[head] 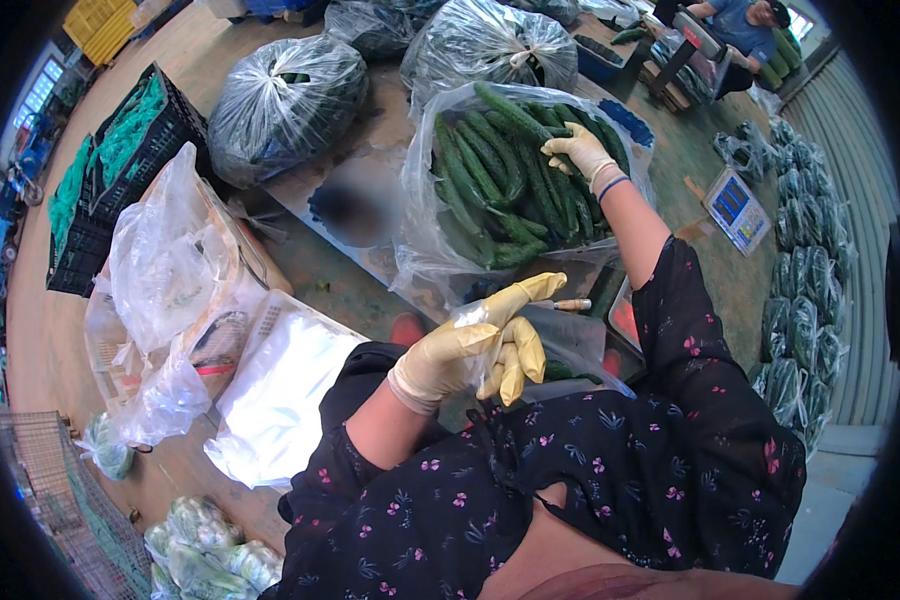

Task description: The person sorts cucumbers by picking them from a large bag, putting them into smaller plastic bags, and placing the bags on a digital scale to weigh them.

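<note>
In a pale rubber glove, my right hand (581, 154) grips one end of a long green cucumber (511, 112). That cucumber lies across the top of a large open clear plastic bag (420, 161) full of cucumbers (495, 169). My left hand (487, 341), also gloved, is in front of my body and holds the edge of a smaller clear plastic bag (581, 337) between thumb and fingers, its index finger stretched out. Some cucumbers (566, 371) show low in this bag; my hand hides part of it. Just beyond the fingers is a wooden tool handle (572, 304).
Tied bags of cucumbers (289, 105) stand at the back. On my left are plastic sheets (281, 382) and a black crate (146, 142) with green netting. A digital scale display (736, 210) and rows of bagged cucumbers (802, 285) are on the right. Another person (742, 34) works at the far right.
</note>
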The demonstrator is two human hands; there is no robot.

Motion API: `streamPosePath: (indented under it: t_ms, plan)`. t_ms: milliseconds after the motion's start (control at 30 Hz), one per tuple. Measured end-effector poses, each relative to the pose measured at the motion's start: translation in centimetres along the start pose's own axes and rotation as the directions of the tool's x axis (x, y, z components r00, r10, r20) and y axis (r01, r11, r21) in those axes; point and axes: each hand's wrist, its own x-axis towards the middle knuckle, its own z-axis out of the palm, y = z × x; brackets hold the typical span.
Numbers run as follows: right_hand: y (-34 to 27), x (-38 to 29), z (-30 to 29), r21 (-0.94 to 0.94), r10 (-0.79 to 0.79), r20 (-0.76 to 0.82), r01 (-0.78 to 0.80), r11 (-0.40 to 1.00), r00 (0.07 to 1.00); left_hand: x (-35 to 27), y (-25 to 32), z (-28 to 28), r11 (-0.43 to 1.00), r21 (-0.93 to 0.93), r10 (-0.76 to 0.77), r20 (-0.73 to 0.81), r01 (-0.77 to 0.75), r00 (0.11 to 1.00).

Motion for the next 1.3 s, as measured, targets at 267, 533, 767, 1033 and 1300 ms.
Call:
streamPosePath:
  t_ms: [267,533,767,1033,1300]
  plan:
    - [0.1,-0.9,2.1,-0.447,-0.091,-0.163,0.008,0.894,0.982,0.0,0.1,0.2,0.998,0.035,-0.052,-0.034,0.053,0.998]
    - [5.4,-3.1,3.3,0.192,-0.116,0.057,0.104,0.976,0.992,0.3,0.1,0.9,0.994,0.047,-0.094,-0.115,0.1,0.989]
    - [15.1,-6.8,5.2,-0.67,-0.127,-0.207,-0.046,0.741,0.97,-0.1,-0.2,0.2,0.991,0.047,-0.118,-0.116,0.124,0.986]
    - [10.8,-9.0,9.4,-0.935,-0.249,0.041,0.125,0.331,0.968,-0.1,-0.1,0.3,0.992,0.071,-0.101,-0.057,0.105,0.993]
    - [10.9,-4.9,8.2,-0.809,-0.14,0.093,0.157,0.567,0.986,-0.3,0.3,0.3,0.996,0.031,-0.084,-0.105,0.087,0.991]
